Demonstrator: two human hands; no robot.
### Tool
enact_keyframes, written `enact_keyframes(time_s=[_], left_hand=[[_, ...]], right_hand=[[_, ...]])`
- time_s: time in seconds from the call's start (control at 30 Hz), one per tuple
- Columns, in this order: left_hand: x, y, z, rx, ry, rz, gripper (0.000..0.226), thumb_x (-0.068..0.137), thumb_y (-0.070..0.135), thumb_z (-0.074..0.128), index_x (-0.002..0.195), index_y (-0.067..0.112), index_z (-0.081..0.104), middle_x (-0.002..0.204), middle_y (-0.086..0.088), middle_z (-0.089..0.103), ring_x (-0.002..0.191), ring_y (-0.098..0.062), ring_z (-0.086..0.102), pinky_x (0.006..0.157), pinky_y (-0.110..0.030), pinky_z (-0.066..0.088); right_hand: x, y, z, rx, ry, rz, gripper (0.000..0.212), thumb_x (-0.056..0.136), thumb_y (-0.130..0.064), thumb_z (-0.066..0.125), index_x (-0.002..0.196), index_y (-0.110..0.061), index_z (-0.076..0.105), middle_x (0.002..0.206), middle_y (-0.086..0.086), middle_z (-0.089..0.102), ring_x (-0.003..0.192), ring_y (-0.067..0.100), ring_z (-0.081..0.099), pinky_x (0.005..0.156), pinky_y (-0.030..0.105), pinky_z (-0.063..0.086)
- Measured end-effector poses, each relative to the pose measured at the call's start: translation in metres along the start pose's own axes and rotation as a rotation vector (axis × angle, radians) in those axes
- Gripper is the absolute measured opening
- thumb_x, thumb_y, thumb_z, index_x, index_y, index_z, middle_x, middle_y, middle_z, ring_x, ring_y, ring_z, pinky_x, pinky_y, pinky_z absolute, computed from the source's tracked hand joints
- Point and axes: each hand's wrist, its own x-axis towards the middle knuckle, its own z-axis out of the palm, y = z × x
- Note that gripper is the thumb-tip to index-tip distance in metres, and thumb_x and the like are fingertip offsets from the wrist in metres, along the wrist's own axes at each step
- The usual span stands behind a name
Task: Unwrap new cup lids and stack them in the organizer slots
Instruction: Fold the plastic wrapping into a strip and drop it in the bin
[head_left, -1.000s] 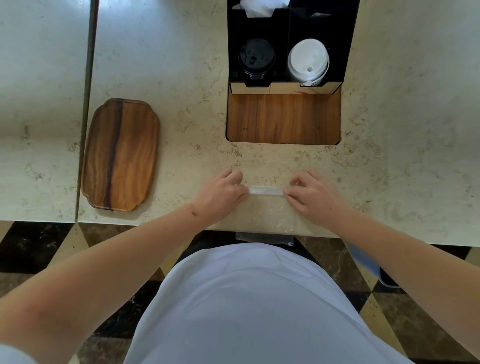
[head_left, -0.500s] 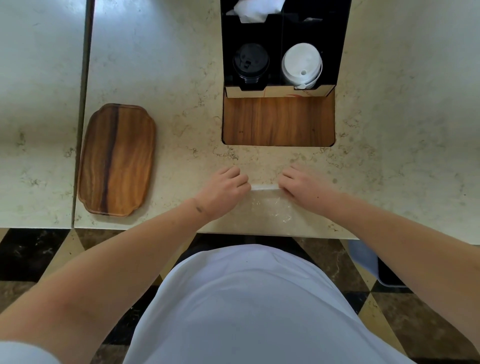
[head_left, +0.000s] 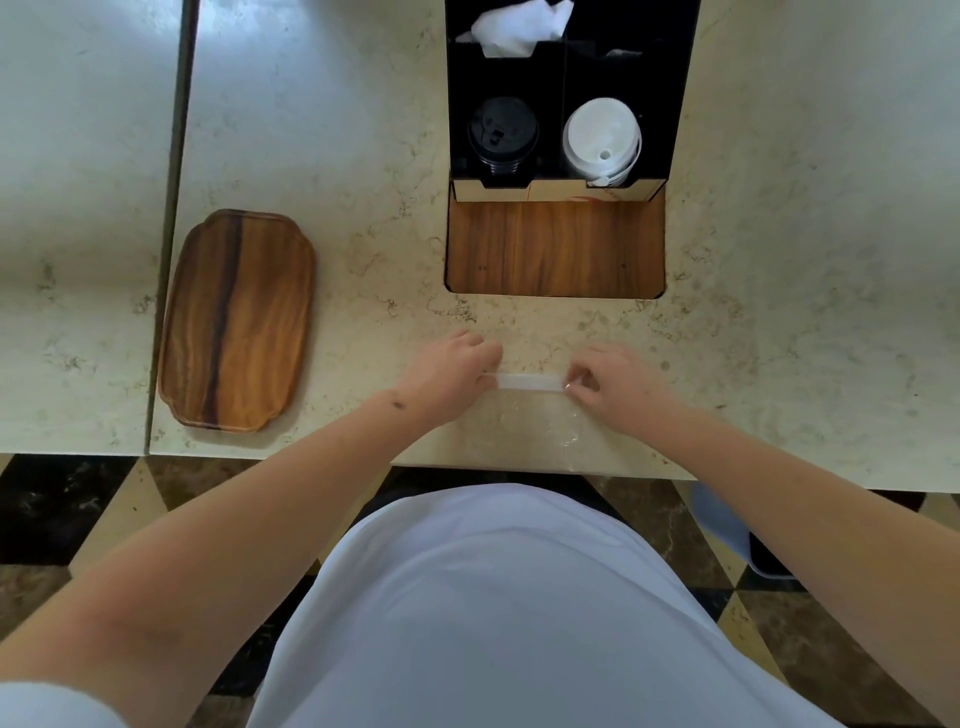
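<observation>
A clear plastic wrapper (head_left: 530, 383) lies flat near the counter's front edge, its top folded into a white strip. My left hand (head_left: 451, 375) pinches the strip's left end and my right hand (head_left: 610, 384) pinches its right end. The rest of the wrapper (head_left: 540, 428) spreads toward me, almost see-through. The black organizer (head_left: 563, 73) stands at the back. A stack of black lids (head_left: 501, 136) fills its front left slot and a stack of white lids (head_left: 601, 141) fills the front right slot.
White napkins (head_left: 519, 26) poke out of the organizer's rear left compartment. A wooden panel (head_left: 556, 248) is set into the counter in front of it. A wooden tray (head_left: 236, 322) lies at the left, beside a seam (head_left: 169, 228) in the marble counter.
Both hands stayed on the wrapper's ends; the folded white strip between them shows more fully again than half a second ago. The camera view shifted slightly.
</observation>
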Motion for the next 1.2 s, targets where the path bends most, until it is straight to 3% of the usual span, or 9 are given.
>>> enact_keyframes(time_s=[0.1,0.3,0.43,0.53,0.7,0.87,1.03,1.2], left_hand=[[0.006,0.001,-0.001,-0.015,-0.069,-0.057,0.016,0.096,0.022,0.062,0.11,0.015,0.063,0.106,-0.001,0.06,0.097,-0.02,0.052,0.08,-0.034,0.049],[0.002,-0.003,-0.003,-0.022,-0.124,-0.018,0.013,0.097,0.014,0.055,0.101,0.014,0.068,0.101,-0.002,0.063,0.094,-0.019,0.055,0.082,-0.037,0.052],[-0.009,-0.006,0.003,0.004,-0.07,0.095,0.011,0.099,0.013,0.052,0.094,0.01,0.062,0.096,-0.005,0.062,0.094,-0.02,0.052,0.079,-0.039,0.052],[-0.015,-0.006,0.008,0.084,-0.025,0.211,0.011,0.099,0.009,0.052,0.091,0.008,0.059,0.091,-0.007,0.059,0.088,-0.023,0.051,0.074,-0.041,0.051],[-0.021,-0.006,0.012,0.208,0.053,0.326,0.016,0.082,-0.01,0.066,0.086,0.005,0.062,0.085,-0.01,0.06,0.078,-0.024,0.052,0.065,-0.037,0.051],[-0.032,-0.003,0.02,0.278,0.101,0.399,0.027,0.07,-0.02,0.056,0.082,0.005,0.058,0.082,-0.013,0.057,0.072,-0.027,0.05,0.061,-0.037,0.049],[-0.033,-0.004,0.023,0.317,0.131,0.44,0.026,0.075,-0.016,0.044,0.077,0.006,0.057,0.08,-0.014,0.057,0.071,-0.027,0.05,0.061,-0.036,0.047],[-0.035,-0.011,0.028,0.362,0.152,0.444,0.016,0.081,-0.009,0.056,0.082,0.005,0.063,0.089,-0.011,0.062,0.083,-0.028,0.055,0.07,-0.036,0.049]], right_hand=[[0.008,-0.002,-0.008,0.069,-0.1,0.093,0.01,0.092,-0.023,0.068,0.101,-0.023,0.065,0.095,-0.007,0.059,0.086,0.012,0.057,0.073,0.024,0.045],[0.008,0.0,-0.014,0.053,-0.131,0.065,0.006,0.091,-0.017,0.066,0.088,-0.022,0.068,0.091,-0.007,0.059,0.082,0.009,0.054,0.066,0.017,0.038],[-0.001,0.002,-0.009,0.019,-0.105,-0.037,0.008,0.09,-0.012,0.066,0.085,-0.018,0.067,0.084,-0.009,0.057,0.079,0.011,0.052,0.066,0.014,0.034],[-0.003,0.003,-0.005,-0.089,-0.066,-0.163,0.009,0.087,-0.009,0.067,0.081,-0.014,0.065,0.083,-0.004,0.056,0.075,0.015,0.05,0.064,0.021,0.033],[-0.007,0.004,-0.002,-0.238,0.016,-0.369,0.014,0.085,0.0,0.066,0.076,-0.008,0.059,0.079,0.006,0.056,0.068,0.017,0.041,0.058,0.029,0.035],[-0.012,0.004,0.008,-0.339,0.067,-0.395,0.02,0.079,0.007,0.071,0.074,-0.008,0.057,0.079,0.006,0.053,0.069,0.014,0.031,0.057,0.028,0.028],[-0.015,0.007,0.013,-0.356,0.085,-0.364,0.02,0.079,0.01,0.07,0.078,-0.007,0.06,0.082,0.008,0.054,0.071,0.022,0.046,0.055,0.033,0.041],[-0.018,0.01,0.012,-0.41,0.064,-0.404,0.013,0.081,0.004,0.07,0.082,-0.008,0.066,0.088,0.008,0.059,0.078,0.023,0.05,0.064,0.032,0.044]])
